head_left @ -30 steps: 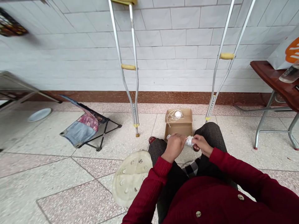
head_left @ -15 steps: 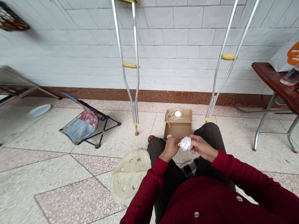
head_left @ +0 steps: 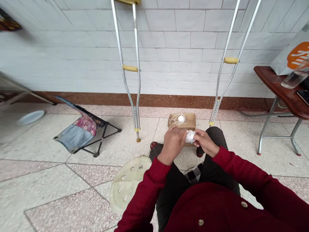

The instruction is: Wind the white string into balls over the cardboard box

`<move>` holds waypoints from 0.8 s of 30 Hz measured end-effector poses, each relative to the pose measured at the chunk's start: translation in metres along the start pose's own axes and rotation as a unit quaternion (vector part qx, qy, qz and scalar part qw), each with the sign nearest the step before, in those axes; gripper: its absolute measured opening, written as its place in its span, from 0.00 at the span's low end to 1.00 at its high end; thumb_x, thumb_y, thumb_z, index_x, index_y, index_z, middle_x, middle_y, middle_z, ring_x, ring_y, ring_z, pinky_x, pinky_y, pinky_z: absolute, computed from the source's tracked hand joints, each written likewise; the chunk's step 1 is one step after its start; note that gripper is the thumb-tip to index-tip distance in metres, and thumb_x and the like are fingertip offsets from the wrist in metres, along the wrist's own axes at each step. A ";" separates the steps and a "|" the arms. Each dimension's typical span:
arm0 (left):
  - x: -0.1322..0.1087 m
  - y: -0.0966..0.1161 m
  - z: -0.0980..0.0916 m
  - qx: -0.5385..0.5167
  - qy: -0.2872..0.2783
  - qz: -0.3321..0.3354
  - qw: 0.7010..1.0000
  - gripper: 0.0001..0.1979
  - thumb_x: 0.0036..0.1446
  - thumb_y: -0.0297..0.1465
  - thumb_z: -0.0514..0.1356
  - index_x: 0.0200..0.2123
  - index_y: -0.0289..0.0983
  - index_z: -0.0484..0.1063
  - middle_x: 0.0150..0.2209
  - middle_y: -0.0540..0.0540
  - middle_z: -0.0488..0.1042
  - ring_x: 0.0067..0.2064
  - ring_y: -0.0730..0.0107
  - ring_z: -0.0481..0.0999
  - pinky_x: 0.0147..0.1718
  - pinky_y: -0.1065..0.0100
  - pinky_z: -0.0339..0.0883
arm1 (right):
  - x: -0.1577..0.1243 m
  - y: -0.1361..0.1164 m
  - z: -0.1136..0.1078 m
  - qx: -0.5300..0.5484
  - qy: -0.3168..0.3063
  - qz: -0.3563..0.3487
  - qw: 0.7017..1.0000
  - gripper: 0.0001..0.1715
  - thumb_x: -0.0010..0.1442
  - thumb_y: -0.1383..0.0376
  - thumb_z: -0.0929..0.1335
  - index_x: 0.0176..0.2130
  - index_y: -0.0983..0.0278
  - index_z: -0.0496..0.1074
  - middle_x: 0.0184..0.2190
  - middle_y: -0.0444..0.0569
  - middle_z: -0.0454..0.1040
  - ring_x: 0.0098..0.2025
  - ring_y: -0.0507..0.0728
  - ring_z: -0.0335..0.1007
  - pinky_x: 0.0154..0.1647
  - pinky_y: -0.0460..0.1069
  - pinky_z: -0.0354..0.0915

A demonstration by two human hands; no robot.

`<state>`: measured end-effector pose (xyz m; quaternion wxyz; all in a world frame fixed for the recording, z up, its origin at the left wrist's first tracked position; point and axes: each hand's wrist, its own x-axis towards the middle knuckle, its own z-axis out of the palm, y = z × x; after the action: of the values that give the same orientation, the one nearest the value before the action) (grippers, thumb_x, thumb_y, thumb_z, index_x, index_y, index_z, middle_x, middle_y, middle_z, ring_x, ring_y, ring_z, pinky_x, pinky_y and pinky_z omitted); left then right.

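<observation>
Right hand is closed in a pinch on a white bundle, which is also gripped by the left hand, its fingers curled over. The bundle is held just in front of a cardboard box, in which a white ball and loose cord are laid. Crutches are stood on either side of the box.
</observation>
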<state>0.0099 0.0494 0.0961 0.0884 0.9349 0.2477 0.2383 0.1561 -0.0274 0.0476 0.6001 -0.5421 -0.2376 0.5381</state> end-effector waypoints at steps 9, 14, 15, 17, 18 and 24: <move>-0.029 0.028 0.014 -0.145 0.007 -0.026 0.989 0.14 0.65 0.33 0.50 0.31 0.37 0.73 0.30 0.46 0.75 0.36 0.66 0.73 0.40 0.65 0.67 | 0.004 -0.057 0.014 0.106 -0.033 -0.116 0.987 0.13 0.48 0.62 0.72 0.33 0.62 0.66 0.24 0.40 0.68 0.20 0.46 0.59 0.17 0.41 0.51; -0.026 -0.006 0.027 -0.180 0.004 -0.092 0.979 0.13 0.63 0.31 0.52 0.31 0.36 0.75 0.30 0.46 0.76 0.33 0.67 0.74 0.34 0.68 0.66 | -0.027 -0.052 0.020 0.063 -0.157 -0.023 0.985 0.12 0.49 0.61 0.72 0.31 0.62 0.67 0.22 0.39 0.64 0.19 0.45 0.53 0.16 0.42 0.44; -0.020 -0.014 0.022 -0.164 0.009 -0.091 0.982 0.12 0.63 0.30 0.53 0.32 0.36 0.75 0.30 0.46 0.76 0.33 0.67 0.74 0.34 0.68 0.66 | -0.031 -0.047 0.020 0.045 -0.175 -0.011 0.984 0.12 0.48 0.62 0.73 0.31 0.63 0.67 0.21 0.39 0.63 0.19 0.45 0.52 0.16 0.42 0.44; -0.006 -0.025 0.003 -0.114 0.007 -0.054 0.992 0.11 0.63 0.31 0.54 0.33 0.36 0.76 0.31 0.46 0.77 0.35 0.67 0.74 0.38 0.66 0.66 | -0.033 -0.034 0.016 0.012 -0.191 0.003 0.982 0.11 0.47 0.65 0.72 0.30 0.63 0.67 0.21 0.39 0.64 0.19 0.45 0.52 0.17 0.42 0.44; 0.002 -0.028 -0.008 -0.079 0.015 -0.034 0.996 0.11 0.63 0.32 0.55 0.32 0.37 0.76 0.31 0.46 0.77 0.35 0.67 0.73 0.41 0.65 0.66 | -0.030 -0.027 0.014 0.002 -0.186 0.004 0.983 0.10 0.46 0.66 0.72 0.29 0.64 0.67 0.22 0.39 0.64 0.19 0.45 0.52 0.17 0.42 0.44; 0.022 0.003 -0.046 0.050 0.046 0.055 0.996 0.12 0.63 0.29 0.53 0.30 0.35 0.73 0.29 0.46 0.75 0.34 0.66 0.72 0.48 0.58 0.63 | 0.016 -0.004 0.006 0.041 -0.023 -0.010 0.999 0.14 0.43 0.63 0.72 0.29 0.64 0.65 0.18 0.39 0.66 0.17 0.45 0.55 0.16 0.42 0.46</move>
<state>0.0054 0.0602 0.1455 0.0166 0.9386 0.2114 0.2723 0.1574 -0.0100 0.0483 0.6218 -0.5022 -0.2345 0.5533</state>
